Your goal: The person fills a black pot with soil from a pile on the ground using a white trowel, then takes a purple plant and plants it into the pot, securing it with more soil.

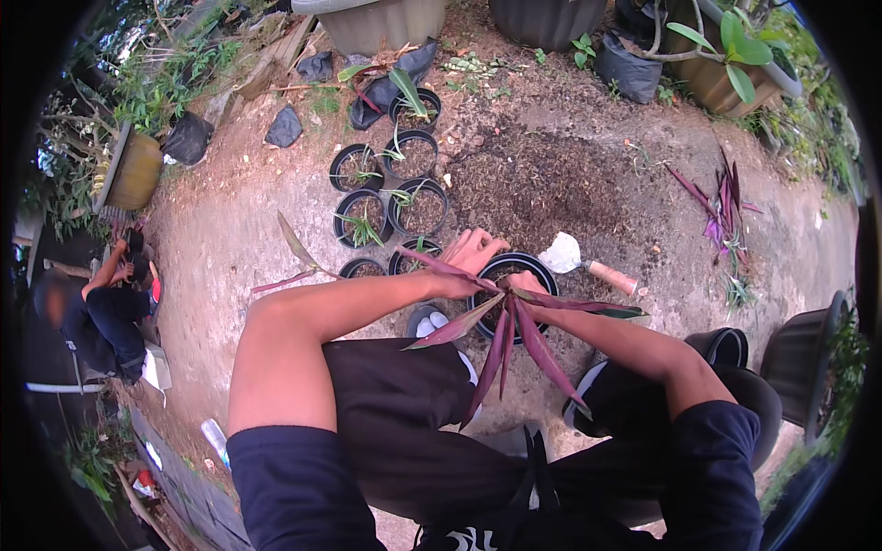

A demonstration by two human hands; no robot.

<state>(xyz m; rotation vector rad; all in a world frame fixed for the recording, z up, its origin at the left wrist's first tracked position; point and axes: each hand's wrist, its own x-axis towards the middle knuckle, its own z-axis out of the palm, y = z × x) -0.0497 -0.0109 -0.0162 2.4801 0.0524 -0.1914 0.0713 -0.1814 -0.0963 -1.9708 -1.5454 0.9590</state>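
In front of my knees a black plastic pot (pixel 549 264) stands on the ground. A plant with long purple leaves (pixel 544 344) rises over it, its leaves fanning towards me. Inside the pot my right hand (pixel 525 281) is closed around the base of the plant, partly covered by leaves. My left hand (pixel 474 249) is just beyond the pot's left rim, fingers parted and pointing at the spread of loose soil (pixel 544 186); no object shows in it. Right of the pot lies a hand trowel (pixel 613 277) with a worn wooden handle and a soil-whitened blade.
Several small black pots with spiky green seedlings (pixel 362 220) line the left side. Loose purple plants (pixel 723 200) lie at right. Large planters (pixel 386 24) edge the far side, another planter (pixel 799 365) my right. A person (pixel 103 317) sits far left. A plastic bottle (pixel 215 441) lies lower left.
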